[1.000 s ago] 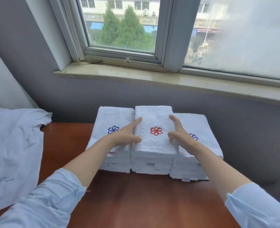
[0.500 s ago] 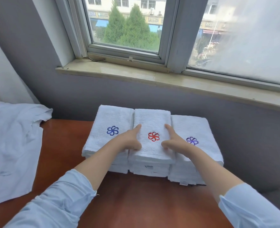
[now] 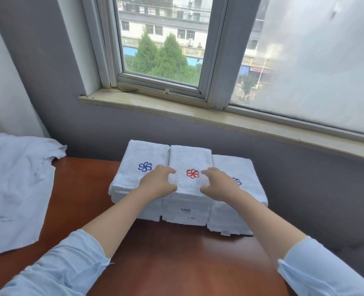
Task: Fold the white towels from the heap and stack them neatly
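**Both hands on the middle stack, red-flower towel on top**

Your left hand [image 3: 158,182] sits at the left edge of the top towel [image 3: 189,159] and your right hand [image 3: 218,183] at its right edge, one either side of the red flower emblem [image 3: 192,173]. The fingers of both hands are half-curled. On each, thumb and forefinger stand apart in a loose C with the tips at the cloth, so that's a light touch, not a clench.

That towel crowns the middle stack [image 3: 186,212]. The left stack [image 3: 138,159], with its blue emblem [image 3: 145,167], presses against one side. The right stack [image 3: 241,167] presses against the other, its emblem half hidden behind your right hand.

All three stacks stand in a row at the far edge of the brown table [image 3: 166,263], against the grey wall under the window sill [image 3: 198,116]. Off to your left, well apart from the stacks, the heap [image 3: 16,189] of loose white cloth sprawls over the table's left side.
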The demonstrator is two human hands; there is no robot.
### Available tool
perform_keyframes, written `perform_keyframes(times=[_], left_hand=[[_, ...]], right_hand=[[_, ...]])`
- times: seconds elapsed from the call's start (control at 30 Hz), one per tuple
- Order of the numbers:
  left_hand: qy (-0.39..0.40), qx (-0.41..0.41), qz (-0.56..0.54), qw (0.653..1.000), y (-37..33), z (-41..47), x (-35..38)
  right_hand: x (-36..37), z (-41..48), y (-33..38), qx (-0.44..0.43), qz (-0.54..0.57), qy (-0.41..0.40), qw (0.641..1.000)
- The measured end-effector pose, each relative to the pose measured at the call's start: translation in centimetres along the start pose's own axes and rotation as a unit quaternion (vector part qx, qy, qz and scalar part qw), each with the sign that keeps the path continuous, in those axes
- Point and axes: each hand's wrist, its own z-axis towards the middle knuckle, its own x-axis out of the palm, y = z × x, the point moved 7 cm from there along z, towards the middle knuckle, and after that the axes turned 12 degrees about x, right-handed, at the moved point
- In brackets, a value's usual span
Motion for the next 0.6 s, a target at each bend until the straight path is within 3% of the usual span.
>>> perform_keyframes(times=[0.13, 0.33, 0.6], left_hand=[[-0.045, 0.026, 0.029, 0.998, -0.3, -4.9, -1.5], [-0.095, -0.008, 0.093, 0.991, 2.6, -13.8, -3.7], [-0.114, -0.090, 0.091, 0.985, 7.6, -27.3, -2.4]], right_hand=[[-0.6, -3.8, 3.1, -0.064, 0.016, -0.055, 0.996], [1.2, -10.0, 9.8, -0.183, -0.017, -0.079, 0.980], [8.0, -17.8, 16.1, -0.263, 0.000, -0.035, 0.964]])
